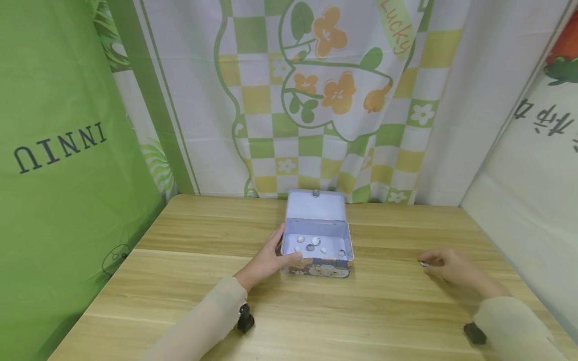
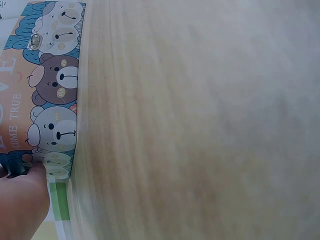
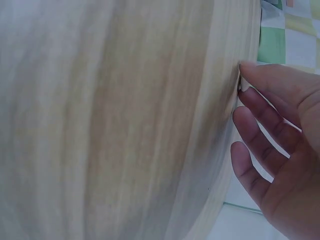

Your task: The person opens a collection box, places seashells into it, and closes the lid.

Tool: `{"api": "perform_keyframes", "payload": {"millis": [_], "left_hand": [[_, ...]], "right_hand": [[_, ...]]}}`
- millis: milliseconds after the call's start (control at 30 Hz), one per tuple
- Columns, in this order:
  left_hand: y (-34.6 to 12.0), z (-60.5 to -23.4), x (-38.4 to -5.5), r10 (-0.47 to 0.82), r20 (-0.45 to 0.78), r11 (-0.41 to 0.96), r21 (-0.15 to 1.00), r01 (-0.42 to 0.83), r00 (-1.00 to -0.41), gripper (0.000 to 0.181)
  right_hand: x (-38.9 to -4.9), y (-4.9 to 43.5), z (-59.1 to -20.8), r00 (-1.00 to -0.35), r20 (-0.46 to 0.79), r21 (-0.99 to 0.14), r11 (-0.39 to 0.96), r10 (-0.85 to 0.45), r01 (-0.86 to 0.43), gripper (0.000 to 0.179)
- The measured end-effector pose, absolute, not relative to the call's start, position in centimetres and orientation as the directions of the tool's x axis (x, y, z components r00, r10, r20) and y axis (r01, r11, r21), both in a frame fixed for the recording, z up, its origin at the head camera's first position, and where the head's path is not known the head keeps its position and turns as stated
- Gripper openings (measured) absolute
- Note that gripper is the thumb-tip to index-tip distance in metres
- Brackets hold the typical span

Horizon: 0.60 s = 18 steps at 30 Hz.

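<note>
An open tin box [image 1: 316, 268] with cartoon bears on its outside stands on the table, its lid [image 1: 316, 205] raised at the back. Several small round shiny pieces [image 1: 310, 247] lie inside, too small to name. My left hand [image 1: 269, 258] grips the box at its left side, with the thumb over the front rim. In the left wrist view that thumb [image 2: 30, 200] lies by the printed bears [image 2: 57, 130]. Well to the right, my right hand [image 1: 456, 271] pinches a small shiny disc [image 1: 423, 263] between thumb and index finger [image 3: 262, 110], just over the tabletop.
The wooden table [image 1: 203, 281] reaches back to a patterned curtain [image 1: 271, 125]. Green fabric [image 1: 58, 200] hangs along the left side and a white printed sheet [image 1: 533, 165] along the right. A black camera [image 1: 245, 319] sits at the left wrist, another [image 1: 475, 333] at the right.
</note>
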<state>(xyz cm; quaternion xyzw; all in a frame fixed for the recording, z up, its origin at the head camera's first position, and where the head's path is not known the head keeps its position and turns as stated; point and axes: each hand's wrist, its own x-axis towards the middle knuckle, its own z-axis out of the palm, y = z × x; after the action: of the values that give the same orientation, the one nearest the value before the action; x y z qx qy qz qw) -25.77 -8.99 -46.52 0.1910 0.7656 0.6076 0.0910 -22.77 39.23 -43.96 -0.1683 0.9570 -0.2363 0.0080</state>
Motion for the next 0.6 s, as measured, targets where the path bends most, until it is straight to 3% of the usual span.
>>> {"api": "perform_keyframes", "payload": {"millis": [600], "left_hand": [[-9.03, -46.43, -25.73, 0.405, 0.09, 0.194, 0.964, 0.181, -0.91, 0.106]], "right_hand": [[-23.3, 39.42, -44.67, -0.954, 0.034, -0.488, 0.828, -0.298, -0.276, 0.025]]}}
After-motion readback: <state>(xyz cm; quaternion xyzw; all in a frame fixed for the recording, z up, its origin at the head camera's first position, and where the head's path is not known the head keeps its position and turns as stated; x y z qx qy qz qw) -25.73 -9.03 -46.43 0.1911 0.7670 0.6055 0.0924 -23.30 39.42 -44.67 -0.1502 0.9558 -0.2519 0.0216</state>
